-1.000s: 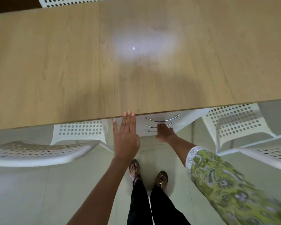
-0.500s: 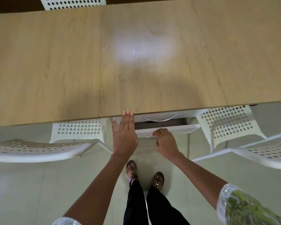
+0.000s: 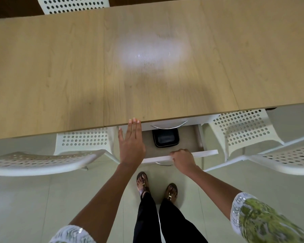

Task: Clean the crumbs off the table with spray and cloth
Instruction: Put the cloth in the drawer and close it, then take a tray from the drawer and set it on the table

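Under the surface (image 3: 77, 71) edge, drawer (image 3: 181, 156) now pulled further out by right hand (image 3: 182, 159), fingers clenched on its front; left hand (image 3: 131, 143) flat, released. Dark box (image 3: 165, 140) exposed; spray, cloth not visible.

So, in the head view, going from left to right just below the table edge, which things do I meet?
White chair → left hand → black object in the open drawer → right hand → white chair on the right.

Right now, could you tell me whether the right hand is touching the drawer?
Touching. The head view shows the right hand with its fingers curled over the white front edge of the open drawer, no gap between them.
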